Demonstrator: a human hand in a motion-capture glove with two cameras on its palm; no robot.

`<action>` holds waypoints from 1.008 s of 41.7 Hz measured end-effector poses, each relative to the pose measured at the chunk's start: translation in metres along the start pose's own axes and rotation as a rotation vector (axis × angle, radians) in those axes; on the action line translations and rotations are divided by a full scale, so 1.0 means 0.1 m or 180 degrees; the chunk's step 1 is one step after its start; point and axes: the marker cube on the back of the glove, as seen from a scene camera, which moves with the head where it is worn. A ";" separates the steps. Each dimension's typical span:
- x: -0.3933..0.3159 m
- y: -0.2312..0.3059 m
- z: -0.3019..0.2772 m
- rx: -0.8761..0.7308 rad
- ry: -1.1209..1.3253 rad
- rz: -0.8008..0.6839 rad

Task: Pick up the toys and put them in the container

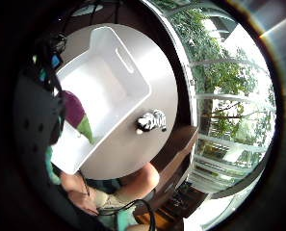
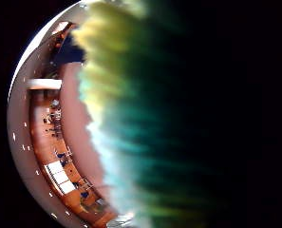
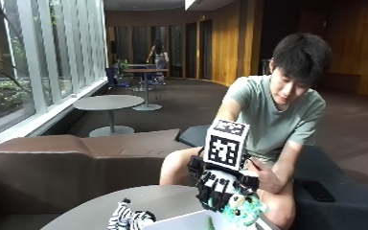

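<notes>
Above the bin's (image 1: 114,72) near rim the gloved hand (image 3: 221,188) gripped a teal plush (image 3: 245,210); a zebra (image 1: 152,121) stood just outside, a purple-green toy (image 1: 77,115) lay inside.

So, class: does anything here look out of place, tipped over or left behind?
The zebra toy lies on the round table outside the white container, not yet put away. The gloved right hand holds a teal plush toy above the container. Nothing looks spilled or damaged.

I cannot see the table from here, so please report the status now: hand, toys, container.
Right hand grips a teal plush toy above the white container. Purple-green toy already inside. Zebra toy on the table beside the container. Nothing blocking.
</notes>
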 end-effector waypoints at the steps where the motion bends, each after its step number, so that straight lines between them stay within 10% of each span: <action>1: 0.02 0.01 0.00 -0.0005 0.0024 0.0025; 42: 2.18 0.76 -0.05 -0.0745 0.0091 0.0285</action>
